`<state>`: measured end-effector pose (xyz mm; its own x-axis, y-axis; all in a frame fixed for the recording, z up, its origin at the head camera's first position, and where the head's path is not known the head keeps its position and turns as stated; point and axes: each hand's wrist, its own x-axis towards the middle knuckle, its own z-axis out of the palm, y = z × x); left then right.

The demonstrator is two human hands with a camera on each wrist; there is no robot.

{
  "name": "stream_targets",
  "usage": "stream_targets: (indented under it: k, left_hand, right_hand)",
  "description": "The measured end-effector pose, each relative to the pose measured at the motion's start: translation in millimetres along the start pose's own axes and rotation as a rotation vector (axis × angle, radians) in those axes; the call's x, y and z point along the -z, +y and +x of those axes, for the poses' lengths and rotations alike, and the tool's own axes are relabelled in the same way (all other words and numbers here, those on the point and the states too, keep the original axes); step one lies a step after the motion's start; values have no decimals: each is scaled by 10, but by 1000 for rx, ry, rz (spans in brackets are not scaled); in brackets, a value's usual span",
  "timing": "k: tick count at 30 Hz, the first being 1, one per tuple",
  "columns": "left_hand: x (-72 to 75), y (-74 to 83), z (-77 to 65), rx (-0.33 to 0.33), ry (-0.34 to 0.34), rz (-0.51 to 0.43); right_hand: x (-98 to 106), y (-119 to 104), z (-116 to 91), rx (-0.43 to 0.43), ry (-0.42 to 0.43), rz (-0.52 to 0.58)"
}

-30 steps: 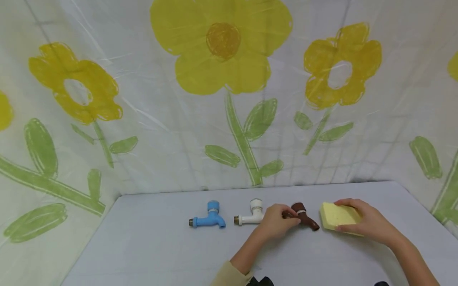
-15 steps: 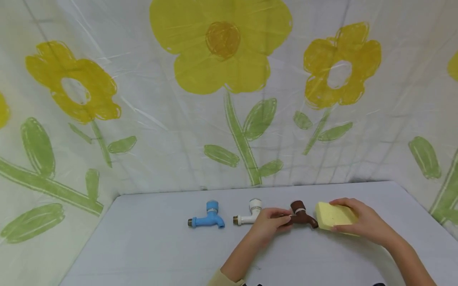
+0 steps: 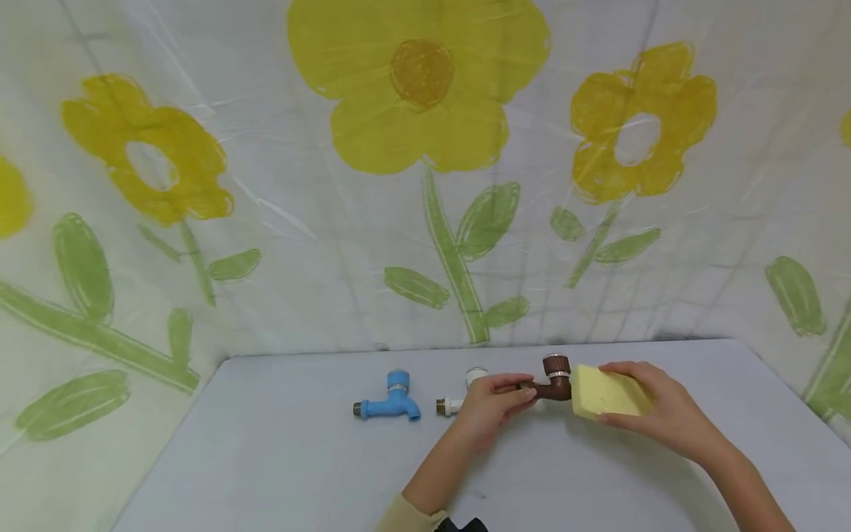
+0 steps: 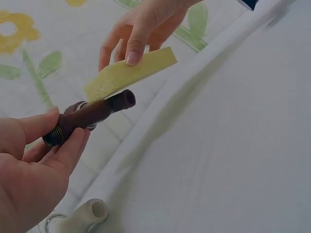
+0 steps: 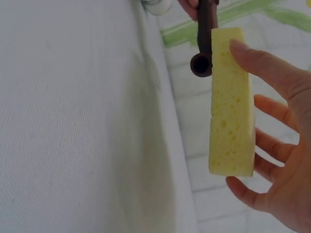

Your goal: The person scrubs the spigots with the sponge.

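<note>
My left hand (image 3: 487, 408) pinches a brown tap (image 3: 555, 387) by its threaded end between thumb and fingers. The tap is lifted off the table, its knob up and its spout toward the right. My right hand (image 3: 665, 406) grips a yellow sponge (image 3: 608, 391) by its edges, thumb on the near side. In the right wrist view the sponge (image 5: 231, 107) lies right along the tap's side, by the spout (image 5: 201, 64). From the left wrist view, the sponge (image 4: 131, 73) overlaps the back of the tap (image 4: 92, 114).
A blue tap (image 3: 388, 403) lies on the white table (image 3: 279, 458) at left. Beside it is a white tap (image 3: 450, 406), partly hidden behind my left hand. A white curtain (image 3: 319, 244) with painted yellow flowers hangs along the table's back edge.
My left hand has taken hold of the brown tap and raised it off the table. My right hand has lifted the sponge and moved it left, up against the tap.
</note>
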<state>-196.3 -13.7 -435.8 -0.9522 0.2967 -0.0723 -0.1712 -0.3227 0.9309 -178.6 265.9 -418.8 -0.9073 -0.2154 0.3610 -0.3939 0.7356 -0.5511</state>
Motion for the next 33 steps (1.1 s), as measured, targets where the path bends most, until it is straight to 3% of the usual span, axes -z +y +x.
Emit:
stream_targets:
  k: [7, 16, 26, 33]
  left_hand:
    - [32, 21, -6, -2, -23, -91]
    - [61, 83, 4, -5, -14, -161]
    - [82, 172, -17, -5, -53, -182]
    - [76, 184, -42, -7, -87, -183]
  right_hand:
    - [-5, -137, -4, 4, 57, -6]
    - [-7, -279, 29, 88, 158, -36]
    - [32, -427, 34, 139, 197, -73]
    - [4, -510, 22, 192, 225, -14]
